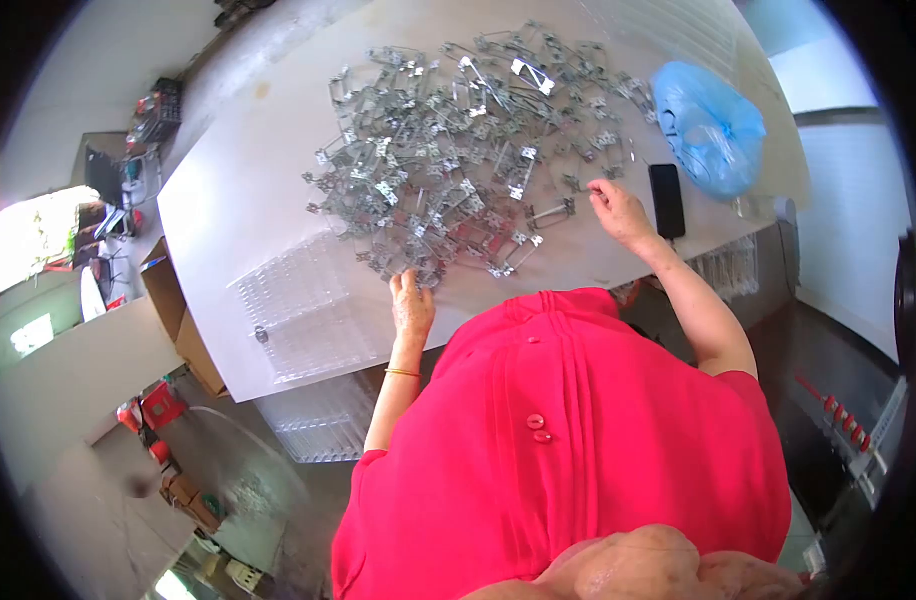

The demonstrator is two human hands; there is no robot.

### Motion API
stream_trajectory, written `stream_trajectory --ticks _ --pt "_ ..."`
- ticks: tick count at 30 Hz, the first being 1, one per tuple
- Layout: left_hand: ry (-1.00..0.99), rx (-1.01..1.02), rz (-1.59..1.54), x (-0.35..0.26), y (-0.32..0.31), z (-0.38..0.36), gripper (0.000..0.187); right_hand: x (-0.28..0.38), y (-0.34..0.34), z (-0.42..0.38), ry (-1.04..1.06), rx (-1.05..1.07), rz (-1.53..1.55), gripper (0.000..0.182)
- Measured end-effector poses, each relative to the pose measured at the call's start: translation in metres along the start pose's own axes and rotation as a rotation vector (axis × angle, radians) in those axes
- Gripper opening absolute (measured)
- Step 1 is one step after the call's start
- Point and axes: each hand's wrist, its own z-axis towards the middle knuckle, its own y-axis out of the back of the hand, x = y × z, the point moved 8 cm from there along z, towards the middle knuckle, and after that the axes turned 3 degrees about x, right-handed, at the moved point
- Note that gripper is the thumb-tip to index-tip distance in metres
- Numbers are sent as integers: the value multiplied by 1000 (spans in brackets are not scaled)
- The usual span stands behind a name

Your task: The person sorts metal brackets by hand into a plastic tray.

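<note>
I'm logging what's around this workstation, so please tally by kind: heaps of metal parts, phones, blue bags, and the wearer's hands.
Heap of metal parts: 1 (overlapping pieces can't be counted reliably)
Black phone: 1
Blue bag: 1
Hands, left hand and right hand: 2
Total: 5

a black phone (667,200) lies near a blue bag (710,130).

Pale bench (213,190), loose heap of small metal parts (438,150) spread over its middle, clear ribbed plastic tray (303,305) at near left, dark phone (667,200) right of the heap, blue plastic bag (718,145) just beyond it
</note>
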Motion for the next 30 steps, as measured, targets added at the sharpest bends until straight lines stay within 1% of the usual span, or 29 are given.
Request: stream_trajectory --ticks 1,2,3,4,5,7,8,10,11,13,15,16,17,19,20,21,23,24,25,27,28,30 --pt "39 31 -14 2 -3 0 45 7 -4 13 18 8 10 25" --pt "52 20 -7 -1 4 2 45 30 -9 25 176 1 -34 26" --pt "103 68 8 -4 5 2 47 53 -15 32 328 -6 -78 28" --pt "154 119 21 -8 4 1 48 70 -27 39 408 44 -69 30" --pt "161 115 23 -13 2 2 48 90 -41 48 488 88 -62 32" --pt "178 -21 251 -23 8 3 54 130 -66 52 625 148 -132 38" --pt "179 -20 255 -29 8 7 54 143 -82 55 682 164 -181 43" --pt "0 -61 230 -66 8 23 63 148 -124 55 768 173 -316 51" --pt "-11 -55 221 -80 8 28 63 148 -139 50 800 171 -399 54" --pt "-75 10 200 -107 5 40 64 157 -143 33 729 517 -414 57" --pt "-105 55 217 -104 -10 45 61 140 -164 21 770 370 -268 57" --pt "-125 94 239 -103 -17 45 59 139 -163 18 736 437 -277 54" --pt "-131 92 237 -105 -16 44 59 137 -157 19 734 433 -281 54" --pt "-141 141 285 -107 -17 35 55 129 -152 17 701 552 -188 53" --pt "-141 132 287 -104 -18 33 47 128 -138 23 655 539 -64 47" --pt "-144 134 288 -103 -16 32 47 127 -122 27 653 537 -63 47" --pt "-109 181 308 -102 -17 30 37 109 -66 53 497 301 136 42" --pt "-99 163 270 -108 -14 29 30 93 -38 67 501 108 85 38" --pt "-95 159 268 -108 -16 28 30 73 -10 81 502 -86 36 33" --pt "-79 131 240 -105 -19 23 32 19 35 110 332 -339 -87 39" --pt "-73 128 240 -102 -22 20 32 -9 54 123 216 -382 -138 42" --pt "-83 164 205 -96 -32 10 42 -61 81 141 -14 -424 -206 50"
